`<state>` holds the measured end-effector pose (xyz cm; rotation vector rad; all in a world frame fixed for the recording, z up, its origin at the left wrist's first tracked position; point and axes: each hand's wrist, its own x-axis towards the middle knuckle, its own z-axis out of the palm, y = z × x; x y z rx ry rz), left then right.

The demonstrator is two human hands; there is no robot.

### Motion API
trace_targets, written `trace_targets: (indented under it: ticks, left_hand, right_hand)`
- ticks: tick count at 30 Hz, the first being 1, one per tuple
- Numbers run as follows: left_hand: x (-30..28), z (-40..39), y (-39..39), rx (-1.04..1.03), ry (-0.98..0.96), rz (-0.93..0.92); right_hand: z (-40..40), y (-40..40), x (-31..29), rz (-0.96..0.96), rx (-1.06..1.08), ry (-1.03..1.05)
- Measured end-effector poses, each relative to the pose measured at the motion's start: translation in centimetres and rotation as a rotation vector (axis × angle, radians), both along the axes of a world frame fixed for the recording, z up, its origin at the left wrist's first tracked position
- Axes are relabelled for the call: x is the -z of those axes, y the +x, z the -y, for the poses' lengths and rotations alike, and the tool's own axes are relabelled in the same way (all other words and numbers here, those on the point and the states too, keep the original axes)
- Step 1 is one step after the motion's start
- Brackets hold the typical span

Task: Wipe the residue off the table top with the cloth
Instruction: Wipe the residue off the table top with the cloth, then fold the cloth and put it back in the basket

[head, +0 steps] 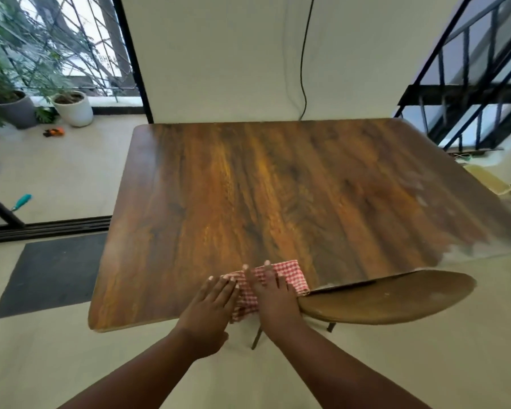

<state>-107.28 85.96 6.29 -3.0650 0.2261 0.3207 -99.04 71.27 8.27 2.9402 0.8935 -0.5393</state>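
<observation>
Red-and-white checked cloth (278, 280) lies folded at the near edge of the table top (248, 187), low in the frame and a little right of centre, with one corner hanging over the edge. Both forearms come up from the bottom of the frame. The right hand (273, 302) lies flat on the cloth, palm down, fingers straight and slightly spread, pressing rather than gripping; that flat press probably keeps the folded pad bearing evenly on the wood for a stroke. The left hand (211, 308) rests just beside it, palm down with fingers straight and close together, fingertips touching the cloth's left edge, seemingly to steady the fold. Neither hand curls round the fabric. Just right of the hands, a round wooden chair seat (396, 299) sits tucked against the table's near edge. Farther up and toward the right side of the frame, pale whitish residue (419, 190) smears the brown wood grain, with more along the table's right edge, well apart from the cloth, so most of the wiping seems yet to be done. Beyond the table, a black cable (303, 69) hangs down the white wall, and potted plants (71, 107) stand at upper left.
</observation>
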Motion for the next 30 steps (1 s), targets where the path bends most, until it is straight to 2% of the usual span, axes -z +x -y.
trace_targets:
  ticks: [2, 6, 8, 15, 17, 21, 24, 28, 30]
  left_hand:
    - [0.2, 0.2, 0.2, -0.011, 0.006, 0.077]
    - [-0.1, 1.7, 0.3, -0.049, 0.052, 0.089]
    - [0.0, 2.8, 0.5, -0.085, 0.033, 0.108]
    - [-0.4, 4.1, -1.1, -0.161, 0.03, 0.199]
    - [-0.6, 4.0, -1.8, -0.145, 0.029, 0.229]
    - [-1.0, 3.9, -3.2, -0.158, -0.012, 0.295]
    - [-0.6, 4.1, -4.9, -0.157, -0.026, 0.264]
    - [0.0, 5.3, -8.3, -0.116, 0.016, 0.22]
    - [0.4, 5.8, -10.0, -0.109, 0.037, 0.184]
  right_hand:
    - [0.1, 0.5, 0.1, 0.038, 0.017, -0.007]
    - [0.8, 0.5, 0.5, 0.028, -0.2, -0.324]
    - [1.2, 0.4, 0.1, 0.051, -0.284, -0.396]
    - [1.2, 0.9, -3.5, -0.029, -0.28, -0.178]
    - [1.6, 1.4, -4.9, -0.011, -0.338, -0.172]
    - [2.8, 1.4, -5.9, 0.09, -0.603, -0.169]
    - [3.5, -0.5, -5.5, 0.177, -0.673, -0.213]
    - [4.8, -3.4, -4.7, 0.186, -0.76, -0.316]
    - [5.8, -4.5, -3.6, 0.182, -0.73, -0.231]
